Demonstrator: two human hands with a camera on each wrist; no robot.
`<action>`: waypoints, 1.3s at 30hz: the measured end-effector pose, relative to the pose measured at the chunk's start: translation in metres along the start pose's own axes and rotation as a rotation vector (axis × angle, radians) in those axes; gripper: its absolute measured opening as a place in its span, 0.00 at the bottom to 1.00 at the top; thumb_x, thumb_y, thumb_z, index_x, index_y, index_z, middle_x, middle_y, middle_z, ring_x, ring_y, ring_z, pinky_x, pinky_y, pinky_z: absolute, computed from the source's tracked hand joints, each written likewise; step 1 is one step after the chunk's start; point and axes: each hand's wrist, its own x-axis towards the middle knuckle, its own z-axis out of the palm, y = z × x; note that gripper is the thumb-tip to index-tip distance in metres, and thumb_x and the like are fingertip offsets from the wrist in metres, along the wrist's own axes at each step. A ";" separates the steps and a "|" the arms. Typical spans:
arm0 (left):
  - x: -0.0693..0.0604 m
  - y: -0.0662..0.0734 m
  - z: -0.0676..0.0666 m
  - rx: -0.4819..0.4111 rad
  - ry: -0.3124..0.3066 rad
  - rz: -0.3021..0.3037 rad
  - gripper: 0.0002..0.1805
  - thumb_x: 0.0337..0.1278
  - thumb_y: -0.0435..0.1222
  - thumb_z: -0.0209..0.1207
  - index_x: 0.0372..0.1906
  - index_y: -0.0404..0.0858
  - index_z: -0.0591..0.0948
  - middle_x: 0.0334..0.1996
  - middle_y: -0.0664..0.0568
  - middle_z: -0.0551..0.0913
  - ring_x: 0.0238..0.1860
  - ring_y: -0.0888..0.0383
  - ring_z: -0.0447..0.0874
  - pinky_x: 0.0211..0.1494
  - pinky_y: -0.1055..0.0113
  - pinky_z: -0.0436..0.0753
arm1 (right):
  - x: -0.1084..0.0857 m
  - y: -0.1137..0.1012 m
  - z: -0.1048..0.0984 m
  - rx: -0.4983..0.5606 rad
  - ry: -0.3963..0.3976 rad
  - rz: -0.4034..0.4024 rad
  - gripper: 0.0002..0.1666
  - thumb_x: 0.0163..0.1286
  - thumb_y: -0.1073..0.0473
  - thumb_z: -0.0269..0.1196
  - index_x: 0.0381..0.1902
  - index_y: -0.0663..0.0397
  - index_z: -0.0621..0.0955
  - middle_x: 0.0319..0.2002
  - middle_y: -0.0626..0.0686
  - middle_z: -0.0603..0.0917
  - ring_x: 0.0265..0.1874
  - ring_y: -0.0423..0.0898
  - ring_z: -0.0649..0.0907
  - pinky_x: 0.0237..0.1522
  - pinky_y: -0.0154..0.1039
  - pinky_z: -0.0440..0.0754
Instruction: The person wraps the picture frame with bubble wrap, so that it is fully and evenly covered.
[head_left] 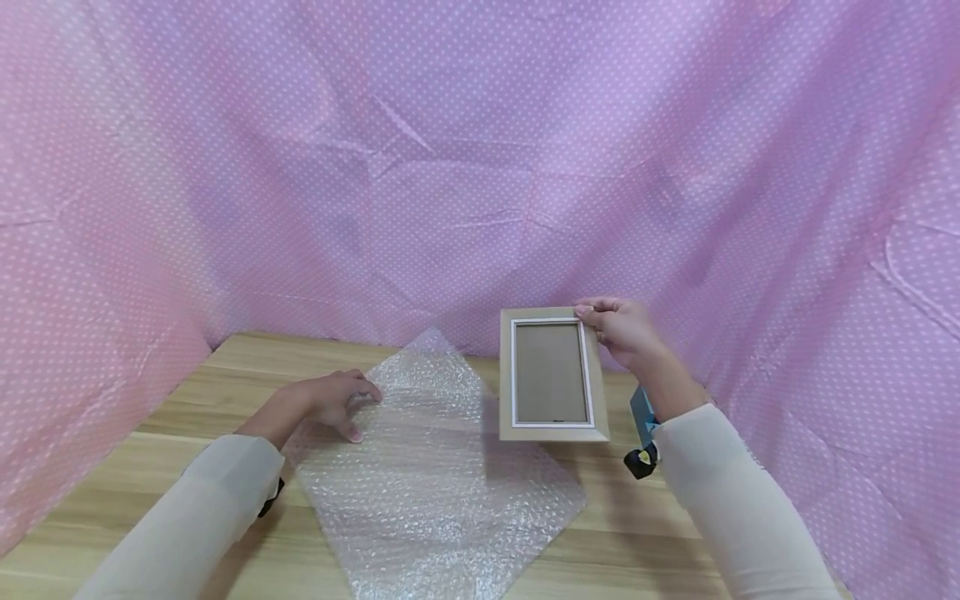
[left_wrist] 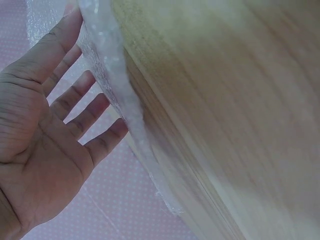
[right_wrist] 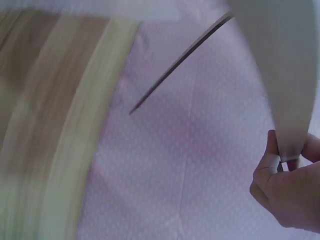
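My right hand [head_left: 624, 332] pinches the upper right corner of a pale wooden picture frame [head_left: 553, 375] with a white inner border. The frame is held upright over the right part of a sheet of bubble wrap [head_left: 427, 475]. In the right wrist view, fingers and thumb grip the frame [right_wrist: 282, 70] at its edge, and a thin dark strip [right_wrist: 182, 62] juts out from behind it. At the wrap's left edge, my left hand [head_left: 336, 406] touches the sheet with spread fingers. The left wrist view shows the palm and nearly straight fingers of that hand [left_wrist: 45, 130] against the wrap's edge [left_wrist: 107, 45].
The bubble wrap lies diagonally across a wood-grain table [head_left: 187, 417]. A pink dotted cloth [head_left: 450, 208] hangs behind and at both sides. Partly hidden by the right sleeve is a blue item [head_left: 642, 415], with a small black object [head_left: 640, 461] below it.
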 end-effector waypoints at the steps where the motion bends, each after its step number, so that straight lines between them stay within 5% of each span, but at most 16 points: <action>1: 0.000 0.000 0.000 -0.001 -0.001 -0.002 0.39 0.40 0.44 0.79 0.65 0.49 0.79 0.67 0.42 0.70 0.69 0.33 0.65 0.67 0.29 0.68 | -0.001 0.001 0.004 0.029 -0.010 0.013 0.25 0.76 0.62 0.62 0.66 0.70 0.74 0.41 0.47 0.85 0.37 0.38 0.83 0.41 0.26 0.82; 22: 0.002 0.001 -0.001 0.023 0.006 0.015 0.40 0.41 0.45 0.79 0.65 0.49 0.79 0.66 0.43 0.71 0.68 0.34 0.67 0.66 0.28 0.68 | 0.002 0.041 0.113 0.341 -0.028 0.183 0.13 0.75 0.70 0.59 0.55 0.71 0.78 0.31 0.49 0.83 0.29 0.40 0.81 0.35 0.29 0.82; 32: 0.002 -0.001 0.000 0.039 0.024 0.045 0.40 0.37 0.43 0.80 0.63 0.47 0.80 0.63 0.42 0.73 0.66 0.33 0.69 0.66 0.30 0.69 | 0.005 0.072 0.158 0.342 -0.110 0.195 0.13 0.77 0.69 0.56 0.53 0.75 0.78 0.27 0.48 0.84 0.26 0.39 0.81 0.32 0.29 0.81; 39: 0.004 -0.002 0.000 0.051 0.025 0.051 0.39 0.37 0.43 0.81 0.63 0.48 0.80 0.64 0.42 0.73 0.67 0.33 0.68 0.66 0.30 0.69 | 0.005 0.091 0.179 0.337 -0.066 0.214 0.15 0.73 0.72 0.60 0.54 0.79 0.78 0.23 0.46 0.80 0.23 0.38 0.78 0.27 0.28 0.76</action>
